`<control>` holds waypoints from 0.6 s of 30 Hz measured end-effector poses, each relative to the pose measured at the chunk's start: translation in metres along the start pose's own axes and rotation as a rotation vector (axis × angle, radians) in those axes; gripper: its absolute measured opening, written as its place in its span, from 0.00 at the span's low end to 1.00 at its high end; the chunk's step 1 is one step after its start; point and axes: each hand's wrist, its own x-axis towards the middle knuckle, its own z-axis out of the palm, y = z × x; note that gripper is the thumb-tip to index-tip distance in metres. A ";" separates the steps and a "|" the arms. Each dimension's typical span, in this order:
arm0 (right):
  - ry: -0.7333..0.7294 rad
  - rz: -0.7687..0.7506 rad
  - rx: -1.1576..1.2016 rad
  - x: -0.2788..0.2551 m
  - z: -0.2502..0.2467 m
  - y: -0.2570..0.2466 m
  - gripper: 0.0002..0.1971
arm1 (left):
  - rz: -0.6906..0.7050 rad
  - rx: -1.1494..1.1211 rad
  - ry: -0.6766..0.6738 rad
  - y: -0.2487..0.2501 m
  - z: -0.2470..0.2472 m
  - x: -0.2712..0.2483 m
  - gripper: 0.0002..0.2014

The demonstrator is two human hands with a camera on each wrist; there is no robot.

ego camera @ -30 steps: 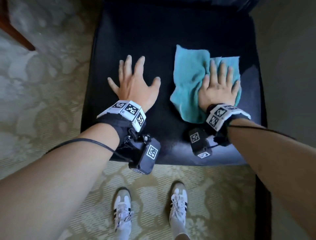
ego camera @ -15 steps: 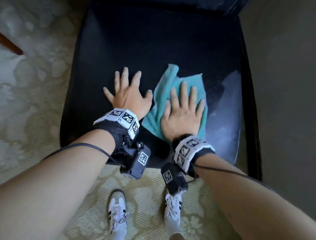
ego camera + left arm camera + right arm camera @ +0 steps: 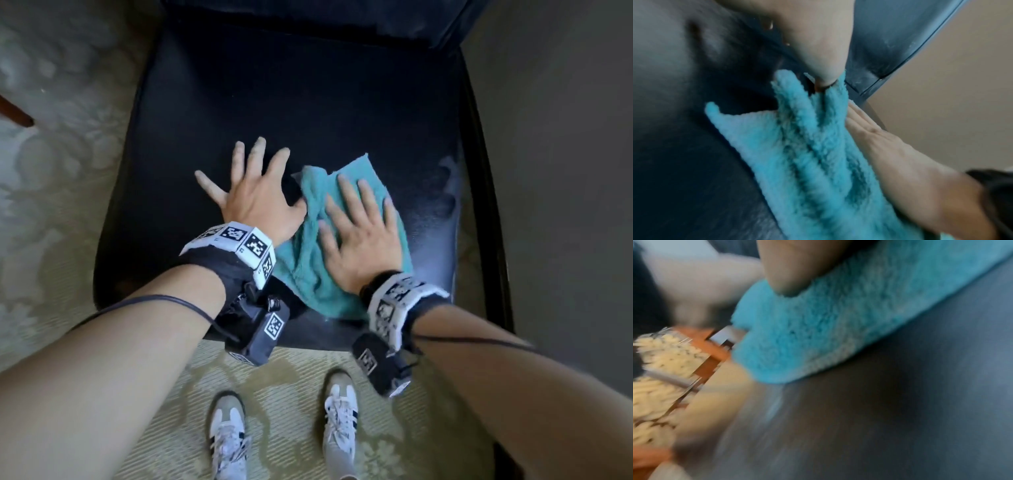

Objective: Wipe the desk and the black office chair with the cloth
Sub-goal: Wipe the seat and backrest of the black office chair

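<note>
Pale patterned carpet point(image 3: 51, 205) spreads under the black office chair point(image 3: 308, 102), whose seat fills the view while the desk is nowhere in sight. Toward the seat's left-centre, the left hand point(image 3: 255, 197) lies flat on the bare seat with fingers spread, holding nothing, and I judge it is there to brace the person. Just beside it, touching its thumb, the teal cloth point(image 3: 308, 274) lies bunched on the seat's front right part under the right hand point(image 3: 363, 240), which presses down palm-flat with fingers straight, likely so the whole palm drives the wipe.

Both hands point(image 3: 260, 202) point(image 3: 363, 236) flat, fingers spread
</note>
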 end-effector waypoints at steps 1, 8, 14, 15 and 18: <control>0.014 0.082 0.021 0.014 -0.006 0.025 0.28 | 0.015 -0.005 -0.025 0.006 -0.001 0.003 0.40; 0.316 0.619 0.129 0.010 0.012 0.032 0.29 | 0.029 -0.025 -0.134 0.049 0.013 0.004 0.48; 0.281 0.743 0.325 0.081 -0.019 0.085 0.31 | 0.106 -0.042 -0.206 0.064 0.012 0.019 0.44; 0.252 0.727 0.391 0.096 -0.026 0.099 0.31 | 0.105 -0.040 -0.196 0.064 0.014 0.022 0.44; 0.317 0.706 0.266 0.071 -0.010 0.089 0.31 | 0.091 -0.002 -0.184 0.059 0.019 0.017 0.42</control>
